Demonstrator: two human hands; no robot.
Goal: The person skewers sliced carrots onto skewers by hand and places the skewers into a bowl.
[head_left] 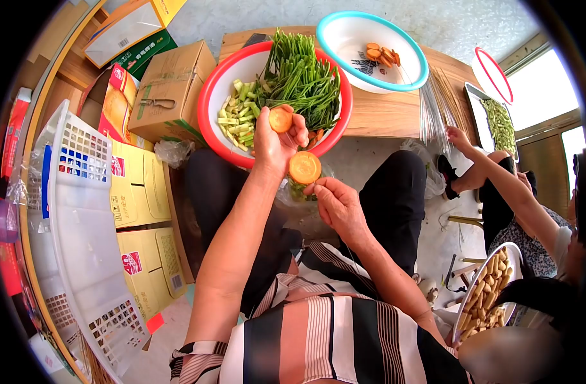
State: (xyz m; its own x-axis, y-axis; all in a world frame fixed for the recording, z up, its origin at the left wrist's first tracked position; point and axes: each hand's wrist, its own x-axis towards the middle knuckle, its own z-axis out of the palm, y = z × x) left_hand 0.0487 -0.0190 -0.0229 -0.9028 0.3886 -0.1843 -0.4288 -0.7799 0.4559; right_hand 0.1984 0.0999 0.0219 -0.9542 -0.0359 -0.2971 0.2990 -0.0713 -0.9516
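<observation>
My left hand point(272, 142) is palm up over the near rim of a red-rimmed basin point(224, 142), its fingers curled round an orange carrot slice point(280, 120). Just below it, my right hand point(339, 206) pinches at the lower edge of a second, larger carrot slice point(305, 168). A thin line like a skewer shows faintly below the right hand; whether it passes through the slice I cannot tell. Inside the basin lie a heap of long green stems point(299, 80), pale green cut pieces point(238, 118) and some carrot, partly hidden by the left hand.
Carrot slices point(382, 55) lie in a blue-rimmed basin point(334, 32) on the wooden table point(386, 115). Thin skewers point(443, 96) stretch along its right side, near another person's hand point(458, 137). Cardboard boxes point(171, 86) and a white plastic basket point(81, 211) stand at left.
</observation>
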